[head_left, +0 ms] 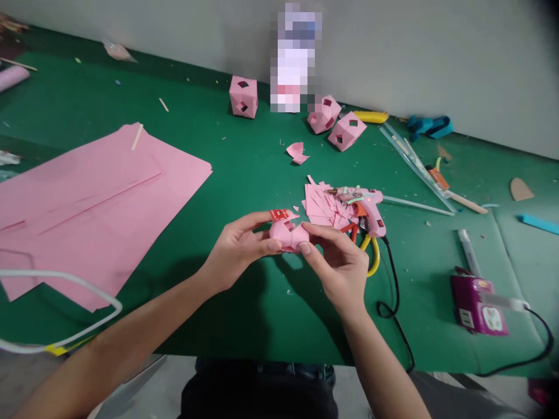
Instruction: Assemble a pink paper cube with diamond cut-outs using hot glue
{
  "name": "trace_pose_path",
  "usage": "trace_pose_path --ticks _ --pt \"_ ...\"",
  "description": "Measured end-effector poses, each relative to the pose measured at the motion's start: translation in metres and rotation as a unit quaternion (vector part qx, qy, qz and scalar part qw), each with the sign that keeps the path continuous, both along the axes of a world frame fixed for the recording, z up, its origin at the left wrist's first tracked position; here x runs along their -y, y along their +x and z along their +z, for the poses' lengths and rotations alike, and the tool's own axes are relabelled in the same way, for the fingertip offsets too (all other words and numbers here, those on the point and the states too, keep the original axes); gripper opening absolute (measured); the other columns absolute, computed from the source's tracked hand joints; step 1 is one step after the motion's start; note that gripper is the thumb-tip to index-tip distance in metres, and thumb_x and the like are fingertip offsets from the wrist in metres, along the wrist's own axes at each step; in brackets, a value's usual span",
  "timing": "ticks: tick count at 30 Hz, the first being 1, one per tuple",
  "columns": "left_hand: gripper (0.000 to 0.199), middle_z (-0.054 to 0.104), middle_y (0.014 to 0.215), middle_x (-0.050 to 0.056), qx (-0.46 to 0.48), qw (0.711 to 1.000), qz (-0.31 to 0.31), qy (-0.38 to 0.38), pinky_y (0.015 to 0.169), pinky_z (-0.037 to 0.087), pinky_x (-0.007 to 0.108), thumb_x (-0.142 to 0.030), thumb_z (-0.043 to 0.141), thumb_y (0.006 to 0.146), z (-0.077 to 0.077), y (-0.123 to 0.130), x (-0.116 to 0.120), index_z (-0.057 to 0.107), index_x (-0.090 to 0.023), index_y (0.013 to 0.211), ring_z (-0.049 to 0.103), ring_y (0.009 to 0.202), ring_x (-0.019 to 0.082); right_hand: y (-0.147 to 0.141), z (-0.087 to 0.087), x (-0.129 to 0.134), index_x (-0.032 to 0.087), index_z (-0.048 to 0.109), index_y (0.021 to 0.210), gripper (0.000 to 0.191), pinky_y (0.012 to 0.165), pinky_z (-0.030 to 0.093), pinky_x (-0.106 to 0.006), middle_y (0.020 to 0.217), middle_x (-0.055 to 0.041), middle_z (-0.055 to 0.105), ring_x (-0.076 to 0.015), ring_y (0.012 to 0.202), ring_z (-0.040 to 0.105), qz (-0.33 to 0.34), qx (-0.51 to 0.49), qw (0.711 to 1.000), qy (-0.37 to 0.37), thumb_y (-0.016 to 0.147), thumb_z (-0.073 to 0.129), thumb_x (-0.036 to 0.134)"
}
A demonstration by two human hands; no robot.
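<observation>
Between my two hands is a pink folded paper piece [289, 235] with cut-out notches, held above the green table. My left hand [240, 247] pinches its left side, thumb in front and fingers behind. On its right edge, my right hand [338, 256] grips with thumb and fingertips. A small red patterned piece [280, 215] shows at the left fingertips; I cannot tell whether it is attached. Just beyond my right hand lie pink paper strips [318, 203] and a pink hot glue gun [369, 206]. Part of the paper piece is hidden by my fingers.
Three pink paper cubes with cut-outs stand at the back, one [243, 98] apart from the others. Large pink sheets [109, 203] cover the left. A white curved bar [87, 282] juts in at front left. A purple box [478, 305] with a cable sits right.
</observation>
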State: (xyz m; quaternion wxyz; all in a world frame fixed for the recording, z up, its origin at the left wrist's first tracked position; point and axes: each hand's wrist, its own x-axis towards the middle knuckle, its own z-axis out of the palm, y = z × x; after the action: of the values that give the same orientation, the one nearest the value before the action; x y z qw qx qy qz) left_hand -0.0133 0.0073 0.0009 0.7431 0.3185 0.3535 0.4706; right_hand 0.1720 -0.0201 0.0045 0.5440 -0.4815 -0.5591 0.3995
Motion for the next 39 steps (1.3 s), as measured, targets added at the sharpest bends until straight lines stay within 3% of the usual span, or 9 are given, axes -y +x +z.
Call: trace_pose_path --ticks 7,14,24,31,39 --pt "0.041 0.075 0.131 0.010 -0.061 0.997 0.038 0.040 0.099 0.063 0.037 -0.021 0.093 0.070 0.0020 -0.0004 0.0013 0.082 -0.022 0.110 0.073 0.117 0.029 -0.0017 -0.0041 -0.0006 0.030 0.079 0.113 0.027 0.080 0.062 -0.033 0.109 -0.0026 0.082 -0.0181 0.094 0.075 0.000 0.007 1.000 0.008 0.088 0.079 0.019" --pt "0.039 0.076 0.129 0.011 0.014 1.000 -0.003 -0.010 0.084 0.068 0.037 -0.029 0.091 0.075 0.0001 0.0008 0.0037 0.081 -0.023 0.112 0.077 0.105 0.028 -0.0005 0.0025 -0.0017 0.031 0.081 0.104 0.016 0.086 0.063 -0.036 0.103 -0.0015 0.083 -0.0199 0.094 0.077 0.002 -0.031 0.998 -0.045 0.088 0.080 0.031" --pt "0.041 0.079 0.122 0.008 0.027 0.999 0.008 -0.016 0.083 0.066 0.029 -0.025 0.096 0.067 0.0004 0.0034 0.0039 0.083 -0.022 0.106 0.077 0.101 0.023 0.0002 0.0011 -0.0033 0.028 0.080 0.096 0.017 0.078 0.060 -0.031 0.098 -0.0014 0.082 -0.0181 0.089 0.075 0.004 -0.071 0.994 -0.077 0.081 0.087 0.031" --pt "0.042 0.076 0.128 0.009 0.040 0.999 -0.002 -0.015 0.081 0.067 0.032 -0.027 0.093 0.072 0.0005 0.0032 0.0069 0.080 -0.024 0.112 0.077 0.101 0.024 0.0023 0.0003 -0.0033 0.026 0.078 0.100 0.024 0.075 0.060 -0.030 0.095 -0.0027 0.079 -0.0172 0.082 0.072 0.037 -0.086 0.991 -0.096 0.082 0.085 0.040" --pt "0.039 0.073 0.134 0.008 0.041 0.999 -0.015 -0.006 0.085 0.067 0.030 -0.021 0.090 0.075 -0.0018 0.0033 0.0070 0.077 -0.024 0.112 0.075 0.107 0.022 0.0034 0.0012 -0.0034 0.026 0.073 0.100 0.026 0.071 0.061 -0.026 0.090 0.0000 0.076 -0.0133 0.075 0.071 0.072 -0.143 0.978 -0.131 0.079 0.087 0.031"
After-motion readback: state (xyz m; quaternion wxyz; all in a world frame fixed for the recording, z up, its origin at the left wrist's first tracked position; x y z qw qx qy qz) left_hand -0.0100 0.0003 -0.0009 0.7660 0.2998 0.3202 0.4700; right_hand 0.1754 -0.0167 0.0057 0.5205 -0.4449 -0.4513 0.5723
